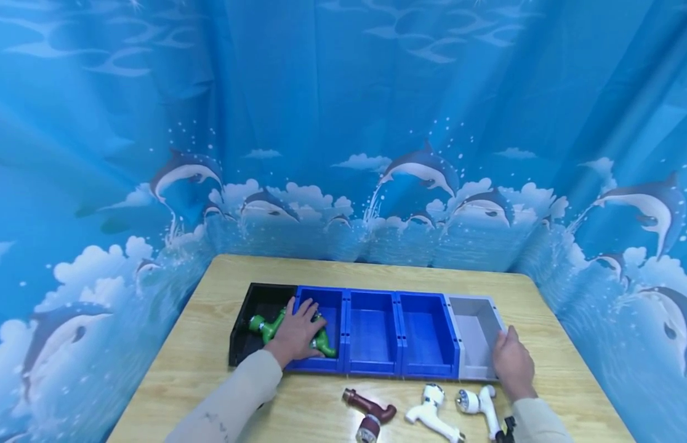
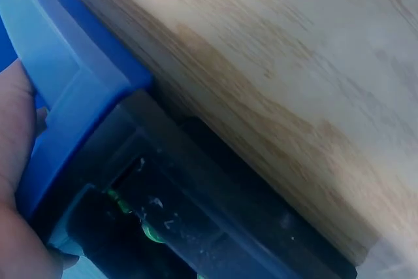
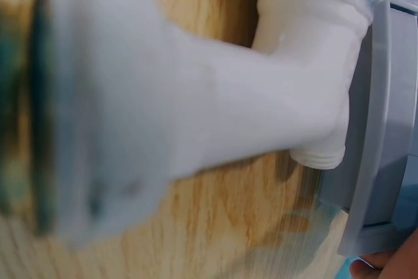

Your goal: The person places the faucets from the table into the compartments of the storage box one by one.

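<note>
My left hand (image 1: 295, 332) reaches down over the leftmost blue bin (image 1: 343, 366), its fingers and thumb spread round a green faucet (image 1: 325, 344) whose curved spout shows below them. More green faucet parts (image 1: 258, 323) show on the hand's other side, in the black bin (image 1: 238, 335); the hand hides what lies between. In the left wrist view that hand (image 2: 13, 161) is at the blue bin's wall, beside the black bin (image 2: 196, 181). At the row's other end my right hand (image 1: 512, 363) grips the outer side of the grey bin (image 1: 470, 301), fingertips at its rim.
Two more blue bins (image 1: 372, 332) stand between the end bins. In front of the row lie a dark red faucet (image 1: 371, 409), a white faucet (image 1: 432, 415) and another white faucet (image 1: 482, 403), close beside my right wrist. A blue dolphin-print curtain (image 1: 343, 123) surrounds the wooden table (image 1: 172, 369).
</note>
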Demonstrator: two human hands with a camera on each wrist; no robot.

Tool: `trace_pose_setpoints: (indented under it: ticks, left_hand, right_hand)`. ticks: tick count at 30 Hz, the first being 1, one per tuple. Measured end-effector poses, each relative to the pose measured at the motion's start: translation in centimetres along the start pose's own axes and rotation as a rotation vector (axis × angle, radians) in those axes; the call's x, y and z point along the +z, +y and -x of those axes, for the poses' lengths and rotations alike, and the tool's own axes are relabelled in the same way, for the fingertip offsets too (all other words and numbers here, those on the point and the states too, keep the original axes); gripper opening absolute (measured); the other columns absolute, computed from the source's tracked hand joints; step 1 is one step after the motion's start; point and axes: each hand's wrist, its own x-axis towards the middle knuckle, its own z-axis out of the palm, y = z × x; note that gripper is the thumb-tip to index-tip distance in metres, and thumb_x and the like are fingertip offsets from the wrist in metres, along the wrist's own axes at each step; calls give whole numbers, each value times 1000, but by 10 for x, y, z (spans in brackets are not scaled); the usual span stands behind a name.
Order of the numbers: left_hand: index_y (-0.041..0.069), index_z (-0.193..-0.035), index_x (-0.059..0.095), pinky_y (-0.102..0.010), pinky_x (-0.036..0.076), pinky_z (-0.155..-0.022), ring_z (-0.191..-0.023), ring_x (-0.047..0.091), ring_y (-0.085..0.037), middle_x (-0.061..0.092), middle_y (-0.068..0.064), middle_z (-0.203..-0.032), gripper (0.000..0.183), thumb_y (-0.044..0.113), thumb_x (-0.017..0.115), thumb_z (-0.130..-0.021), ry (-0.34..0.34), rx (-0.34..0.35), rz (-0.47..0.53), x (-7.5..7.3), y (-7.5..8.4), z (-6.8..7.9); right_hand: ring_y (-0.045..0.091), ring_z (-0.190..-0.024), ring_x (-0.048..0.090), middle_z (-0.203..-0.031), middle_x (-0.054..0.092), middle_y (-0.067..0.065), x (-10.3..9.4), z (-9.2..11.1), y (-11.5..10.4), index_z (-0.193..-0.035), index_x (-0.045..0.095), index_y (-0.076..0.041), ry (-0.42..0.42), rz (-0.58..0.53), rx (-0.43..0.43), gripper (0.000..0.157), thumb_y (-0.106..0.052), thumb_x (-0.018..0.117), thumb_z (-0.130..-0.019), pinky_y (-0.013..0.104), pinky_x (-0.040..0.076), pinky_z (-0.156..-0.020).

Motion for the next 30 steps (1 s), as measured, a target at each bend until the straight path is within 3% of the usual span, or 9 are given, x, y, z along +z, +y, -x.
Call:
trace_pose_setpoints:
  ticks: [15,25,30]
  left_hand:
    - [29,-135,56,-65,17,-113,-143,26,-35,44,-7,-148,76,77,57,-76,71,52,5,2,-5,2]
    - [23,-132,59,-66,14,-113,-143,24,-38,45,-11,-147,60,61,63,-85,73,42,187,-8,-5,5]
    - [23,-132,60,-64,14,-114,-144,23,-35,45,-9,-148,45,50,51,-96,114,13,254,-11,-1,4]
  right_hand:
    - [59,-114,45,-131,38,44,-1,0,-2,-144,22,16,-3,-16,6,63,-33,14,-106,66,39,-95]
    - [59,-113,46,-131,39,43,1,-1,-1,-144,23,16,-6,-5,4,62,-32,14,-106,65,41,-94]
    - [59,-112,47,-131,39,43,0,-1,0,-143,24,16,10,-3,-2,62,-32,14,-106,65,41,-93]
